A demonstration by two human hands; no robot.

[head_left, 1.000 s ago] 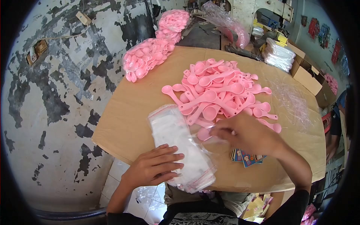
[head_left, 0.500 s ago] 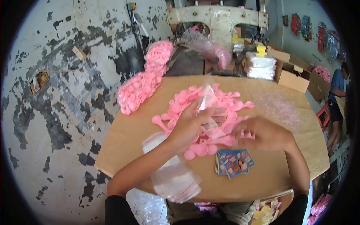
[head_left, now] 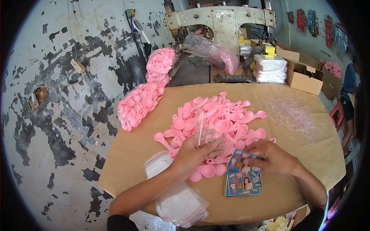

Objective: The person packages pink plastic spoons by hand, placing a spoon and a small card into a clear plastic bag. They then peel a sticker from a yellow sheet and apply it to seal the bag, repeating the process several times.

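Observation:
My left hand (head_left: pixel 194 154) is closed on a clear plastic bag (head_left: pixel 199 129), which stands up from the fingers before a heap of pink plastic spoons (head_left: pixel 222 125). Between the fingers of my right hand (head_left: pixel 274 156) is a blue printed card (head_left: pixel 236 161), tilted up above the card stack (head_left: pixel 236 188). The stack lies on the table in front of the heap. Below my left forearm a pile of flat clear bags (head_left: pixel 180 204) reaches the table's near edge.
Stuffed bags of pink spoons (head_left: pixel 140 102) stand at the table's back left. Loose clear strips (head_left: pixel 293 115) lie on the right. Behind are a metal machine (head_left: pixel 224 27), a stack of packed plastic (head_left: pixel 270 69) and an open cardboard box (head_left: pixel 304 81). Another person (head_left: pixel 348 88) is at far right.
My right hand has come down to the card stack and picked up a card. My left hand has moved slightly lower and left with the bag. The camera view has shifted a little.

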